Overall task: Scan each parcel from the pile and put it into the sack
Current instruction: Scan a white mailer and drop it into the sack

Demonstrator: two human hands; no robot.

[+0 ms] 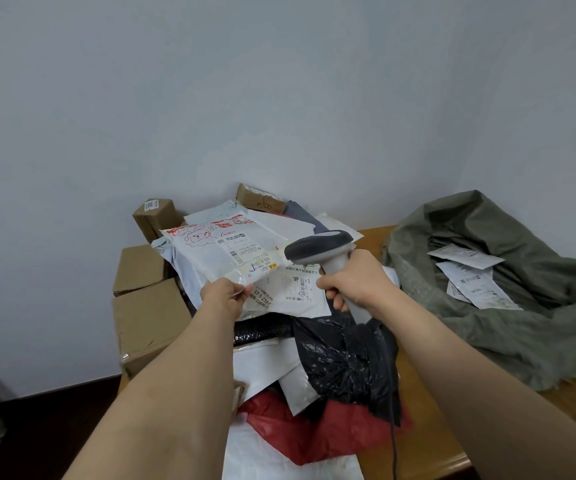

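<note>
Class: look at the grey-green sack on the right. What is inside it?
The sack lies open on the table. Inside, at least two white parcels with printed labels lie on top. Anything deeper is covered by them and by the sack's folds.

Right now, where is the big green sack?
In the head view, the green sack sits open on the wooden table, on the right, beside the parcel pile and past the right hand gripping the scanner.
</note>
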